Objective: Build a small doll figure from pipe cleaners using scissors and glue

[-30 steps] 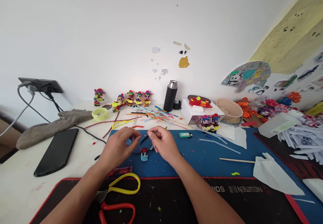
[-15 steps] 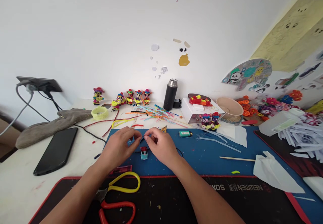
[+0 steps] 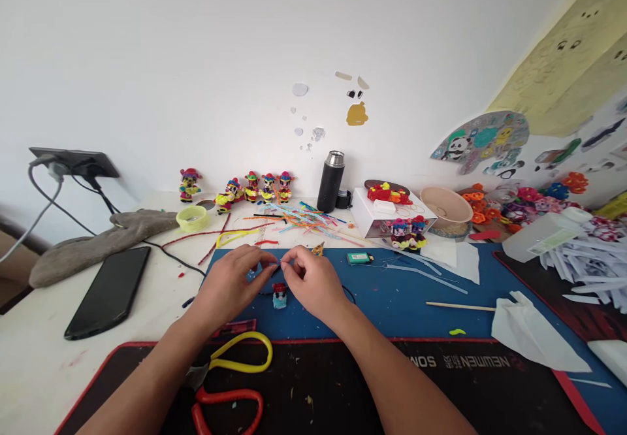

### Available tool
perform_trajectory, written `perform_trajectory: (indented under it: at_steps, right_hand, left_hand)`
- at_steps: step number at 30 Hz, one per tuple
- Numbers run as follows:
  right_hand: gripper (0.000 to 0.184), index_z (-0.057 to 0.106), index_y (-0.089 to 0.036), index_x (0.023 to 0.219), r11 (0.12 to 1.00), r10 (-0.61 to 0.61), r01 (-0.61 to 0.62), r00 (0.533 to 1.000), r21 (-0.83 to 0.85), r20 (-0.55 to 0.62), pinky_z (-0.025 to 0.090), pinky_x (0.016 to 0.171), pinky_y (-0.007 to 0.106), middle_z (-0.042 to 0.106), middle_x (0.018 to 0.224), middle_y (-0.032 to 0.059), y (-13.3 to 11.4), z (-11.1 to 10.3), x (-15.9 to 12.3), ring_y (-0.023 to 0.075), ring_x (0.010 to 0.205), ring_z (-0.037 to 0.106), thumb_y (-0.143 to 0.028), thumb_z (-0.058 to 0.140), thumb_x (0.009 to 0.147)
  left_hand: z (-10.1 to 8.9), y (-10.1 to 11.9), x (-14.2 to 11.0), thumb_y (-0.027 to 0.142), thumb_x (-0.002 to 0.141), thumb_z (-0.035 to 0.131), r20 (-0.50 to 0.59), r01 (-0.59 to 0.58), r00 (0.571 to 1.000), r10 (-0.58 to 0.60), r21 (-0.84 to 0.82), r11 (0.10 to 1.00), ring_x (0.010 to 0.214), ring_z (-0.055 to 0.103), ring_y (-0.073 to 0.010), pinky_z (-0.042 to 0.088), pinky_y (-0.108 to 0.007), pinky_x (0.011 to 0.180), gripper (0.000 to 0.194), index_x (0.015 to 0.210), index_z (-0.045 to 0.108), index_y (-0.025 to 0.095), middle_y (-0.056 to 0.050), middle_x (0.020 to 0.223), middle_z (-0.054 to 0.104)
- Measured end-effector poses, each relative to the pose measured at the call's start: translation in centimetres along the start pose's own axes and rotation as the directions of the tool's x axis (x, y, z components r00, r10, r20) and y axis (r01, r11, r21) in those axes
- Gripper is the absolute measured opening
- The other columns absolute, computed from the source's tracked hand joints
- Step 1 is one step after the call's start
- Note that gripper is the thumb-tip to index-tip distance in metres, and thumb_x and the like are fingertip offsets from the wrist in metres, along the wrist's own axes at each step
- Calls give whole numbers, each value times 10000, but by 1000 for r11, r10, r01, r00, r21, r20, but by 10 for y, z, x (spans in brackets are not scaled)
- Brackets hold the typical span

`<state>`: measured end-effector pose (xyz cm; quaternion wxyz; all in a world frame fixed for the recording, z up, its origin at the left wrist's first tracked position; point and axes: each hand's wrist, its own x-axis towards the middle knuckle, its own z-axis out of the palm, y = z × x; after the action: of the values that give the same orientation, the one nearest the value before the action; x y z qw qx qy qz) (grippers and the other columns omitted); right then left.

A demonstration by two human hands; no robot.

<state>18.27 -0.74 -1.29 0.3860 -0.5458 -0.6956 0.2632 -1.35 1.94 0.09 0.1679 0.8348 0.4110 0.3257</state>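
Over the blue mat (image 3: 392, 298), my left hand (image 3: 240, 275) and my right hand (image 3: 311, 281) meet fingertip to fingertip. Both are closed in a pinch on a thin dark strand (image 3: 276, 269); its kind is too small to make out. Just below the fingertips a small figure (image 3: 279, 296) with a red top and a light blue body stands on the mat. Scissors (image 3: 242, 370) with one yellow and one red handle lie near my left forearm, their blades partly hidden by it.
Behind my hands are coloured strips (image 3: 304, 216), a black flask (image 3: 332, 183) and several small figures (image 3: 267, 189). A white box (image 3: 367, 216) stands to their right. A phone (image 3: 108, 294) lies at left. A wooden stick (image 3: 460, 307) and white tissue (image 3: 531, 337) lie at right.
My fingertips have shifted very slightly around the dark strand, and the pinch stays closed. The small figure and the other things keep their places.
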Motion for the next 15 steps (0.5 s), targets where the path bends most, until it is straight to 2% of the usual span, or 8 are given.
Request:
perform_trajectory:
  at_steps: [4,9,15]
  right_hand:
    - [66,665,-249,939,1000,-12,12,1000,0,3,306,572,273,567,599,-50,1,0,0,148,525,497,-248,602,957]
    - [60,667,-247,942,1000,-7,8,1000,-18,17,307,571,271,577,612,-52,1,0,-1,142,534,505,-249,610,961]
    - [46,664,-242,962,999,-3,5,999,-54,32,307,571,264,579,619,-62,-1,0,-1,133,539,503,-244,618,962]
  left_hand:
    - [1,-1,0,433,992,568,-13,7,1000,-7,3,1000,931,711,-261,516,-363,853,263,1023,749,245,-74,973,789]
    - [1,-2,0,383,1005,554,-10,-36,999,36,22,999,881,702,-240,506,-342,823,238,937,728,234,-55,914,767]
    - [3,-3,-2,339,1011,547,-16,-65,998,66,52,997,852,689,-223,500,-333,801,203,939,696,221,-41,893,740]
